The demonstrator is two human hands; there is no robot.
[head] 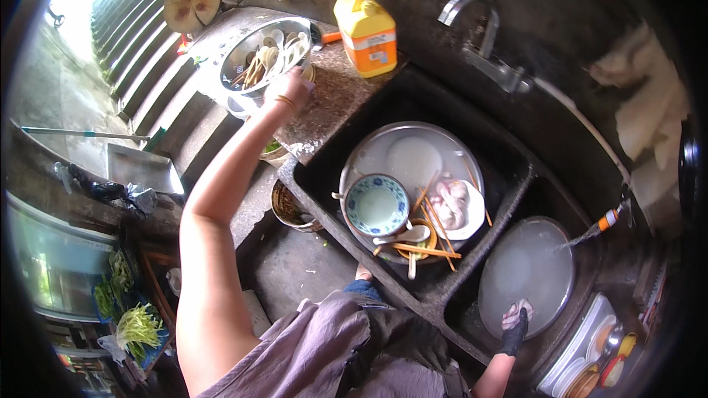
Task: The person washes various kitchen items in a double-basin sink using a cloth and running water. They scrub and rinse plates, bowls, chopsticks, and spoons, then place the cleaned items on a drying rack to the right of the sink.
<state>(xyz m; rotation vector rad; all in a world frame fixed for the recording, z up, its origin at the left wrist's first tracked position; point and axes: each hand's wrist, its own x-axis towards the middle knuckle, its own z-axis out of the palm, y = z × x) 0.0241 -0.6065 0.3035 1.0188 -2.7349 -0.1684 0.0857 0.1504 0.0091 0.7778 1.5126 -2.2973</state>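
My left hand (290,88), bare and slightly blurred, is at the near rim of a metal colander (225,74) on the counter; its fingers are partly hidden, so I cannot tell its grip. Pale spoons (271,58) and chopsticks (251,73) fill the colander. In a black glove, my right hand (514,336) holds a crumpled pinkish-white cloth (518,313) over a basin (525,271) of cloudy water in the right sink. The left sink holds a big metal basin (362,152) with a blue-patterned bowl (378,205), a white dish (473,213), chopsticks (426,250) and a spoon (401,235).
A yellow jug (366,33) stands on the counter (326,102) behind the left sink. The faucet (487,33) rises from the wall side. Water runs from an orange-banded hose nozzle (607,220) into the right basin. A white tray (578,342) with stacked dishes sits at the right.
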